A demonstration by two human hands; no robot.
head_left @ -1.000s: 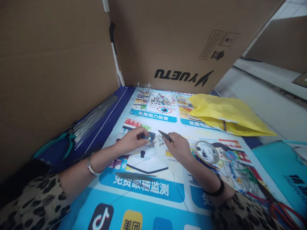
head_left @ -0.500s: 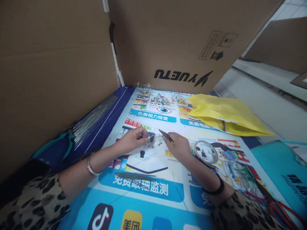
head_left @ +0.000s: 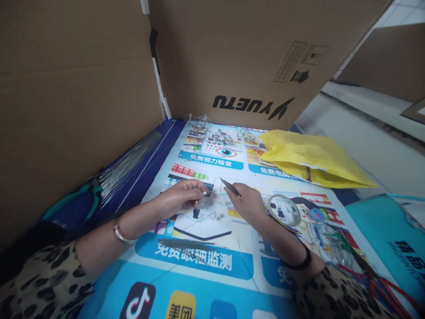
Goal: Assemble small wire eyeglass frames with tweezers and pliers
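Observation:
My left hand pinches a thin wire piece with small pearl-like beads, which hangs in loops to the right of the fingers. In my right hand is a pair of pliers with dark, slim jaws pointing up and left. A fine curved wire rises beside the jaw tips; whether the jaws grip it I cannot tell. Below the hands lies a bundle of thin dark wires on the printed sheet.
Cardboard walls stand at the back and left. A yellow bag, a roll of clear tape or wire and tangled coloured wires lie right. Teal-handled pliers and straight silver wires lie left. Beaded wire pieces sit at the back.
My left hand has turned and shifted slightly left, and the beaded wire now hangs lower and more spread out. My right hand with the pliers is nearly still.

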